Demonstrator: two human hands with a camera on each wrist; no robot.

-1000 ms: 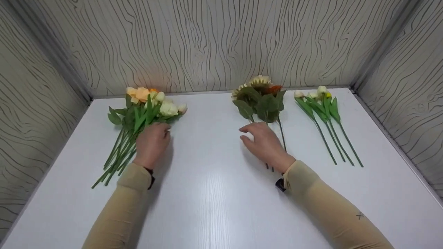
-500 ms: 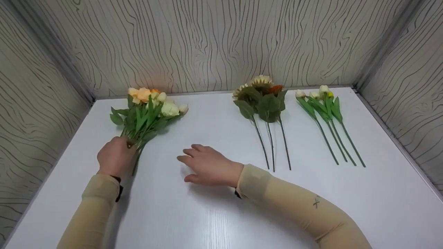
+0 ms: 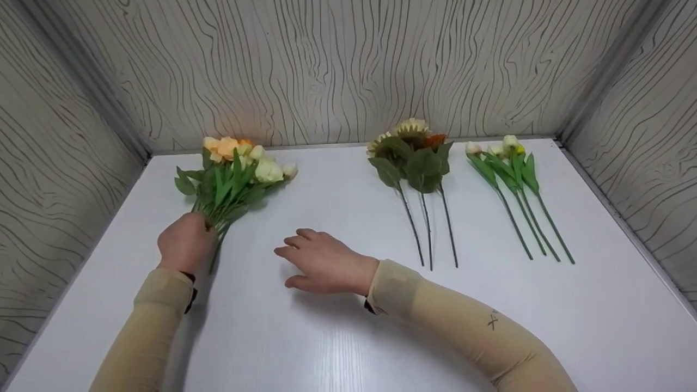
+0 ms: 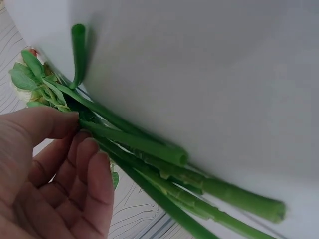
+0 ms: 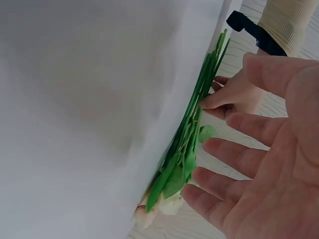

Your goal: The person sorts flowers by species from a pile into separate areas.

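In the head view a mixed bunch of flowers [image 3: 228, 188] lies at the left, with peach and cream heads toward the back wall and green leaves below. My left hand [image 3: 187, 242] is at its stems and covers part of them. The left wrist view shows thumb and forefinger pinching the green stems [image 4: 144, 147], whose cut ends fan out past the fingers. Over the middle of the table hovers my right hand [image 3: 324, 264], palm down, fingers spread and holding nothing. From the right wrist view, its fingers [image 5: 239, 154] are apart from the bunch.
Three long-stemmed flowers [image 3: 419, 163] with broad dark leaves lie right of centre on the white table [image 3: 305, 348]. Several tulips [image 3: 512, 169] lie farther right. A wood-grain patterned wall [image 3: 337, 71] closes off the back, with side walls left and right.
My left hand has moved left and nearer along the bunch to its stems. My right hand has left the dark-leaved flowers and swung left to mid-table, fingers spreading. The last half second shows only slight shifts.
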